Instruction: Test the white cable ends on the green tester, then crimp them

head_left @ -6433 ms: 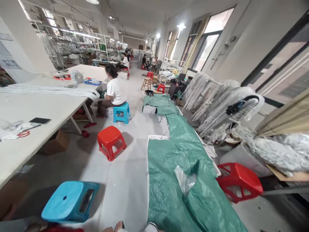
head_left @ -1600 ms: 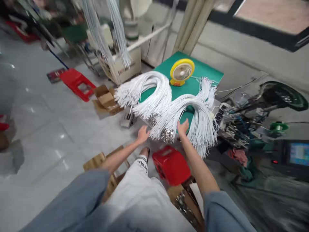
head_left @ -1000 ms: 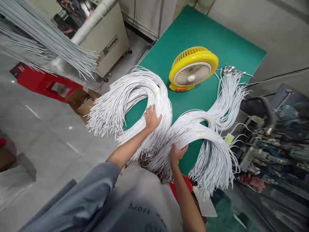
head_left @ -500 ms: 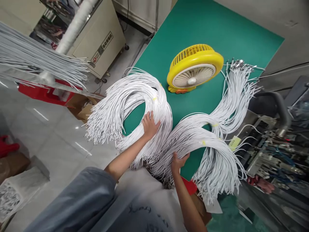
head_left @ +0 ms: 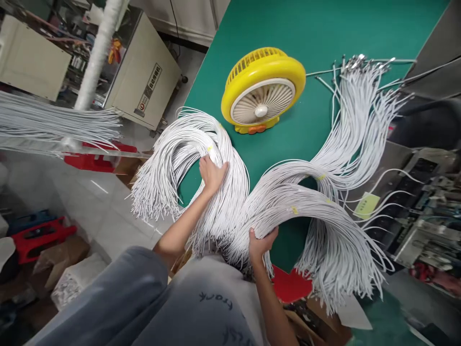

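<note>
Two thick curved bundles of white cables lie on a green table (head_left: 317, 29). My left hand (head_left: 212, 174) is closed over the inner curve of the left cable bundle (head_left: 187, 154). My right hand (head_left: 261, 244) grips the near end of the right cable bundle (head_left: 309, 202) from underneath, at the table's front edge. That bundle's far ends carry metal tips near the table's back right. Small yellow ties mark both bundles.
A yellow desk fan (head_left: 262, 89) stands on the table behind the bundles. A beige machine cabinet (head_left: 144, 79) is to the left, with more white cables (head_left: 54, 122) hanging over it. A red stool (head_left: 291, 283) sits below the table; machinery (head_left: 425, 211) lies at right.
I turned from the long workshop aisle to this table. Both hands reached to the cable bundles and closed on them. Over the last second the view moved closer; the grips stay.
</note>
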